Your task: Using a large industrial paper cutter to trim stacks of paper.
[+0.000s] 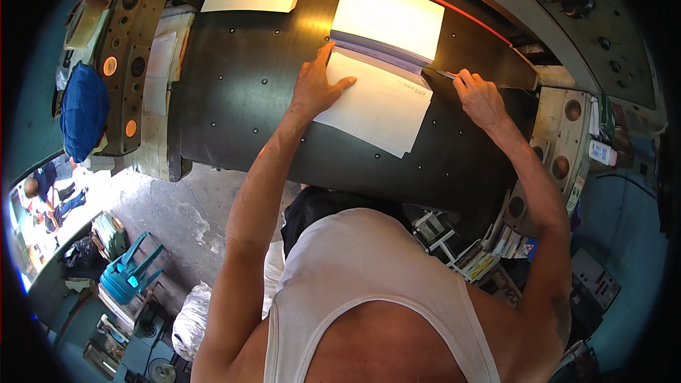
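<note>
- Black, dotted worktable (pixel 227 120), upper frame.
- White paper stack (pixel 376 106), centre, below purple-blue strip (pixel 376 54) sloping down rightward.
- Left hand (pixel 315 88): spread, thumb on stack's left side.
- Right hand (pixel 482 99), nearer strip's right end: curled round slim metal tool (pixel 445 74), tip leftward.

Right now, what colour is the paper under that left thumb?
The paper is mostly white, with small dark print; the head view shows it best.
</note>
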A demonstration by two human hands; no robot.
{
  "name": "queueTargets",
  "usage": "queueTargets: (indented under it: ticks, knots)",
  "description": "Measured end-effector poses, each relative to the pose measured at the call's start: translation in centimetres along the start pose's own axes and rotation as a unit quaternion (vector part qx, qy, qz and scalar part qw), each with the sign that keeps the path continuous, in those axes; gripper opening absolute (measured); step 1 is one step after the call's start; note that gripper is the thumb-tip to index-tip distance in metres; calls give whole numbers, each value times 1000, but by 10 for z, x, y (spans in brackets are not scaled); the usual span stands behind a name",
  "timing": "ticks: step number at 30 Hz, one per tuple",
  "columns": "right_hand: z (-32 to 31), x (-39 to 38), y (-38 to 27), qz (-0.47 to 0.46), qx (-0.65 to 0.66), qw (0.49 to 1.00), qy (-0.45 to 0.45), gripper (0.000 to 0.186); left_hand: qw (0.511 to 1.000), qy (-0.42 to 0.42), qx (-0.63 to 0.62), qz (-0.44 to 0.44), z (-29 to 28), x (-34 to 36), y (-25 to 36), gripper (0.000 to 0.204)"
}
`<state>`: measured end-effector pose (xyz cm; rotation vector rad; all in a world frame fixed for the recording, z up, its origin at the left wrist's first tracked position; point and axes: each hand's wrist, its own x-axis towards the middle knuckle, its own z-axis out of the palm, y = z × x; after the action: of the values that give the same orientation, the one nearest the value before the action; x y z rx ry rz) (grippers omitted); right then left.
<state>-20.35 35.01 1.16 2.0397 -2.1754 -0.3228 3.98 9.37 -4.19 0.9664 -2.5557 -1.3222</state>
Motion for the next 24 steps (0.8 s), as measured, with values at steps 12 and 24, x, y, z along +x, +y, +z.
queueTargets:
  ticks: [12,24]
  knots:
    - [46,-4,-82,386,718,574,78,24,993,110,-8,41,34,6,-53,116]
    - [98,-26,-91,552,686,447,160,27,999,37,-33,19,51,-1,-22,113]
